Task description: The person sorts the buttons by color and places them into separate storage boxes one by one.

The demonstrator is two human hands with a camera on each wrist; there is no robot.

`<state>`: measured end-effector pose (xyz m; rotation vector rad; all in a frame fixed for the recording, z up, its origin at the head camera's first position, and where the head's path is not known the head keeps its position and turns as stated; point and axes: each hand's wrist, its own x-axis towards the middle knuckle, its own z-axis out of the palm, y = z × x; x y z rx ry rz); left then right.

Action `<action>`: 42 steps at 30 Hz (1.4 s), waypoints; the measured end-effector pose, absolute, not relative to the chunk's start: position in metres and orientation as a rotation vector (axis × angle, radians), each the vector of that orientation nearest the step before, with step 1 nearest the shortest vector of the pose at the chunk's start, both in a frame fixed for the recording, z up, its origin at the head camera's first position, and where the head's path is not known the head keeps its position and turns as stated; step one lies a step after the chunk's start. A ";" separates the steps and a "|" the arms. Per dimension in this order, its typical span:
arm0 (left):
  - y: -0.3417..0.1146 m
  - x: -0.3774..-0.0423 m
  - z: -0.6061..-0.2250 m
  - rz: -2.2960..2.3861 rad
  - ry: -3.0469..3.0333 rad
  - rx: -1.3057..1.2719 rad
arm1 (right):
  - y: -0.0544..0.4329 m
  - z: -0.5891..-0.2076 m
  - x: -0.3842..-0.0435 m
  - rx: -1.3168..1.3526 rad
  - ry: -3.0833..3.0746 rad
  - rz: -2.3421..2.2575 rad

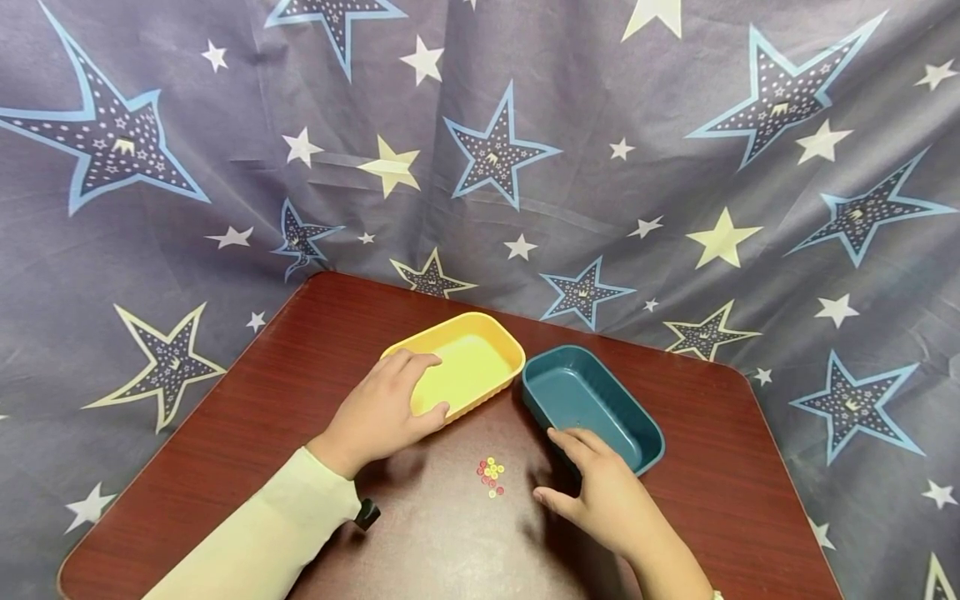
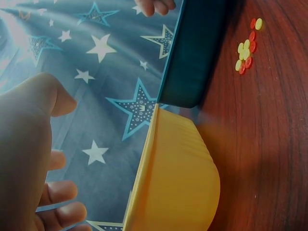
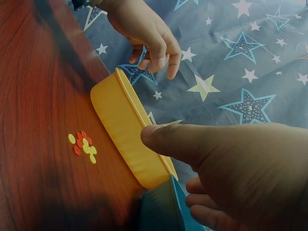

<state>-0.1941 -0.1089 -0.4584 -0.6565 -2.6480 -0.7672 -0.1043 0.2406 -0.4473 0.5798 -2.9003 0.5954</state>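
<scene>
A yellow container (image 1: 468,375) and a dark teal container (image 1: 585,402) stand with their near ends close together on the table. My left hand (image 1: 386,408) hovers over the near-left rim of the yellow one, fingers loosely spread. The left wrist view shows a gap between that hand and the yellow wall (image 2: 180,168). My right hand (image 1: 603,492) is above the near side of the teal container, thumb apart from the fingers, holding nothing. Small red and yellow buttons (image 1: 491,472) lie in a loose cluster on the table between the hands.
The reddish-brown wooden table (image 1: 300,358) ends at a grey curtain (image 1: 585,192) with printed stars, hanging behind and at both sides. A black band piece (image 1: 367,514) shows at the left sleeve (image 1: 277,517).
</scene>
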 end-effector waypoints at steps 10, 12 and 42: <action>-0.112 -0.193 -0.465 -0.792 -2.640 -0.645 | 0.241 -0.451 -0.104 0.583 -2.907 0.616; -0.113 -0.194 -0.467 -0.792 -2.641 -0.640 | 0.241 -0.451 -0.103 0.586 -2.905 0.613; -0.118 -0.190 -0.476 -0.816 -2.685 -0.571 | 0.234 -0.465 -0.104 0.635 -2.873 0.597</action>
